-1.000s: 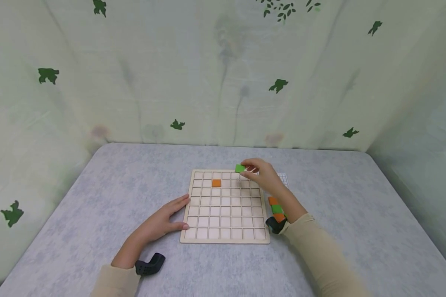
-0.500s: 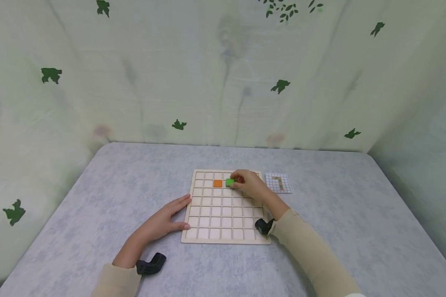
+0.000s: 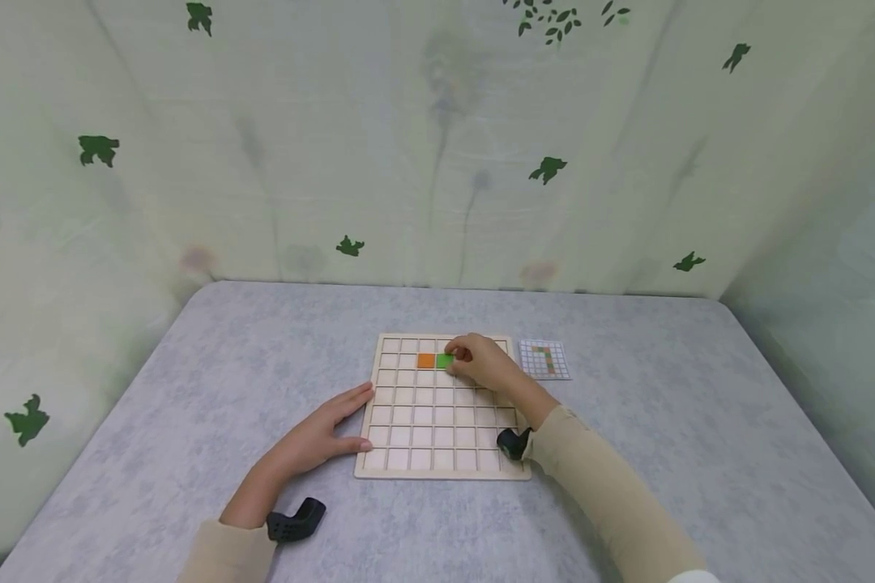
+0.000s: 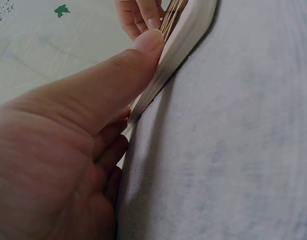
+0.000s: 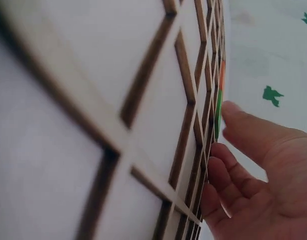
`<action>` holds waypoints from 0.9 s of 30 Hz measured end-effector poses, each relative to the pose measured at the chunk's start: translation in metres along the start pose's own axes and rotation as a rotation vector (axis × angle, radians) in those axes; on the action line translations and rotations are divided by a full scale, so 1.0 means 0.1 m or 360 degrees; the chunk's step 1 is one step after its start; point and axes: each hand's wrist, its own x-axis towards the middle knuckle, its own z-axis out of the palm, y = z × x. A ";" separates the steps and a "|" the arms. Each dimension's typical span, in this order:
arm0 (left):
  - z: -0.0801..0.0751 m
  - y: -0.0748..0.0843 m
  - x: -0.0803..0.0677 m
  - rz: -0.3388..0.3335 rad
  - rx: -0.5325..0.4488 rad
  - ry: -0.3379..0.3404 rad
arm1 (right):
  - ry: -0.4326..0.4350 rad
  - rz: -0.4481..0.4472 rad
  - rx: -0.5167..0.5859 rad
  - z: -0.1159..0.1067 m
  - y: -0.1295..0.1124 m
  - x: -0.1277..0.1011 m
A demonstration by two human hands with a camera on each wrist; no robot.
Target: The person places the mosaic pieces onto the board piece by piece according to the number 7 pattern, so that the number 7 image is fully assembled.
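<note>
Your right hand [image 3: 483, 362] pinches the green tile [image 3: 442, 361] at the board's [image 3: 423, 414] second-farthest row; your left hand [image 3: 326, 429], fingers straight, touches its left edge. Uneven release could tilt the tile.

We see a board [image 3: 423, 336] of pale cream wood, patterned with a square grid of brown-edged lines around whitish cells. On the board we find 1 plain orange tile [image 3: 426, 361] and 1 plain bright green tile [image 3: 443, 360]. Right of the board, we note a white card [image 3: 544, 359] with fine bluish-grey gridlines and small orange and green squares. Beneath the board, the table [image 3: 262, 340] is mottled grey-blue. Behind the board, we see a pale green backdrop [image 3: 379, 121] printed with dark green birds and faint flowers. Left of the board, we have a plain beige sleeve [image 3: 226, 551].
</note>
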 end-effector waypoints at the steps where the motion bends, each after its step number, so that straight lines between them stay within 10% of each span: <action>1: 0.00 0.00 0.00 0.0001 -0.0001 0.0000 | 0.0010 0.0001 0.0007 -0.02 -0.01 -0.01; 13: 0.00 0.01 0.00 -0.0010 0.0000 0.0006 | 0.0229 -0.0235 0.0129 -0.40 0.02 -0.44; 27: -0.01 0.02 0.00 -0.0001 0.0003 0.0003 | 0.0323 -0.0124 0.0036 -0.52 0.45 -1.04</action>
